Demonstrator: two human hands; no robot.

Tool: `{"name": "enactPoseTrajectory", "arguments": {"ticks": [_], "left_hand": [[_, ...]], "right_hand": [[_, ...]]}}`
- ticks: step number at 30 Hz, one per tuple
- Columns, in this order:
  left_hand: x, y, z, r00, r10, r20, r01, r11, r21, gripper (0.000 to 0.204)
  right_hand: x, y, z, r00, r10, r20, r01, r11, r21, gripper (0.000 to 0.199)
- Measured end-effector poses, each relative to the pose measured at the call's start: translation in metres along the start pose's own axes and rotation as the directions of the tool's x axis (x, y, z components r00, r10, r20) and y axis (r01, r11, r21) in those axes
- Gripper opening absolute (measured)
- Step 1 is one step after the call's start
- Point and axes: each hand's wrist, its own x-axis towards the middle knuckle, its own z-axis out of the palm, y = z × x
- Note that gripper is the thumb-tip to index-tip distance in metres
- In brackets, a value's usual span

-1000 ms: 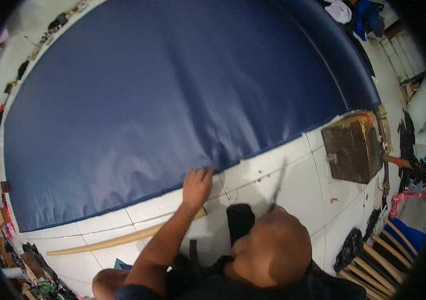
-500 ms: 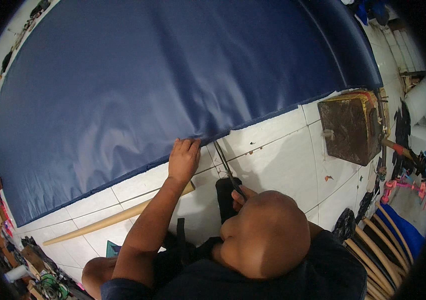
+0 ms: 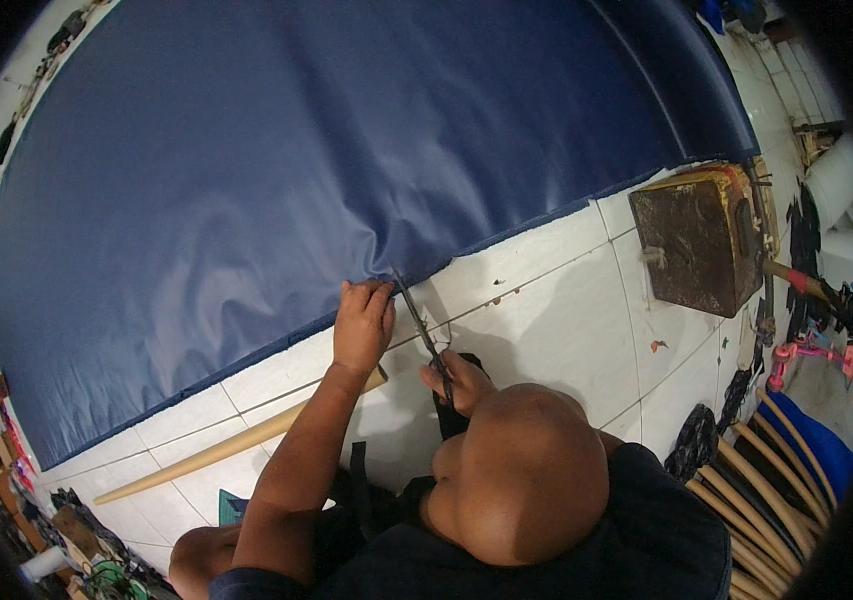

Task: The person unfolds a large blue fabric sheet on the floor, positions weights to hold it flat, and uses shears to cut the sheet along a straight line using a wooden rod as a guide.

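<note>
A large sheet of navy, leather-like material [image 3: 197,170] lies spread across the floor, with folds near its front edge. My left hand [image 3: 362,330] has its fingers closed on that front edge; the thumb side is partly hidden. Just to its right, my right hand [image 3: 462,382] grips long dark scissors [image 3: 417,320]. Their blades point up and left, and one tip shows over the sheet's edge, close beside my left fingers. The fabric is bunched up around the blades.
Beneath is white tiled floor [image 3: 557,300]. A long tan tube [image 3: 207,460] lies left of my forearm. A dark, worn block [image 3: 692,240] sits by the sheet's right corner. Several curved tan rods [image 3: 762,490] stand at lower right. Clutter lines the left wall.
My right hand and the scissors have moved left and forward, toward my left hand. A blade tip now shows above the sheet, where the edge hid it before. The left hand has barely shifted.
</note>
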Motion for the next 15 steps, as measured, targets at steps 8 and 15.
{"name": "enactPoseTrajectory", "arguments": {"ticks": [8,15], "left_hand": [[-0.003,-0.004,-0.001,0.999,0.029,0.036,-0.031,0.999,0.042,0.033],[-0.008,0.0,-0.001,0.988,0.068,0.138,-0.097,0.972,0.212,0.047]], "right_hand": [[0.043,-0.006,0.0,0.972,-0.058,-0.227,0.048,0.998,-0.05,0.042],[0.062,0.019,0.002,0.903,-0.242,-0.354,0.208,0.969,-0.131,0.041]]}}
